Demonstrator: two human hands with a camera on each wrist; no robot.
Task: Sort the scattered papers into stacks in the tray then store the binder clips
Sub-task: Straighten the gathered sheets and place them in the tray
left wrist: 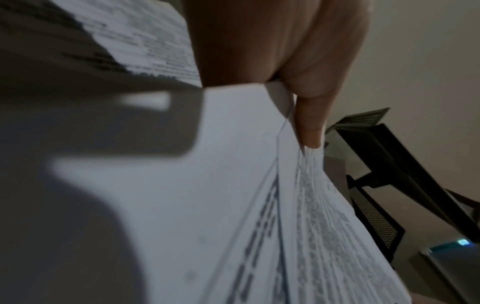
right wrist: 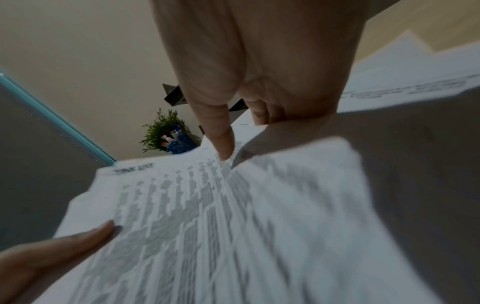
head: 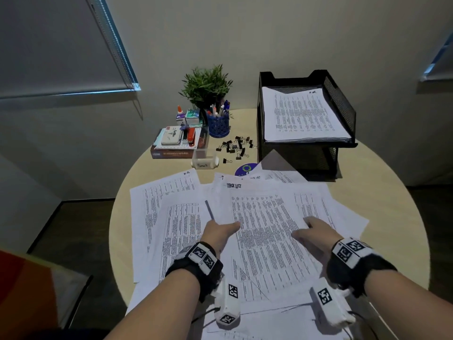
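Fingers (left wrist: 309,123) around task-list sheet (head: 264,231)

My left hand (head: 219,231): fingers tucked under the sheet (head: 264,231) headed "TASK LIST", only thumb on top shows. Right hand (head: 310,233) same, fingers hidden beneath the paper edge. Printed text on that sheet is too small on head cam, smeared on both wrist cams. Lower papers (head: 171,217) mostly covered by upper ones; near ones run off the bottom edge. Purple disc (head: 245,168) half under paper. Tray (head: 340,99) lower tier contents too dark to tell. Binder clips (head: 235,146) too small to count.
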